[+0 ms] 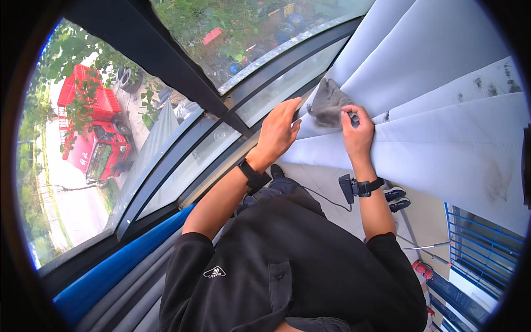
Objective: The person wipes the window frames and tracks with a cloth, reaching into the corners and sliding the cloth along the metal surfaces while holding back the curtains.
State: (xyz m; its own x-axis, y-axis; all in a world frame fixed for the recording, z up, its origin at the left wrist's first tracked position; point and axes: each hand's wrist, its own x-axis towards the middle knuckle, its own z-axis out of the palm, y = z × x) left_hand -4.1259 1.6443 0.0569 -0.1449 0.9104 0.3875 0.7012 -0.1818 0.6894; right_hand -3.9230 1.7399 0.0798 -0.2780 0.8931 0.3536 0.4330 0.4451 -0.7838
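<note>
A pale, light-grey curtain (448, 137) hangs in long folds before me, with dark smudges on some of them. Against it lies a crumpled, darker grey cloth (330, 101). My right hand (357, 128) pinches the edge of this cloth between thumb and fingers, close to the curtain. Left of the cloth, my left hand (277, 128) is held out with straight fingers and nothing in it. Its fingertips are beside the cloth; whether they touch anything cannot be told. Black straps circle both wrists, and a small black device (346, 189) sits at the right one.
Dark-framed windows (236, 120) run along my left, with a red truck (99, 137) outside. A blue and grey curtain (124, 261) hangs at lower left. Black shoes (396, 199) stand on the tiled floor (327, 178). A blue metal rack (485, 245) is at lower right.
</note>
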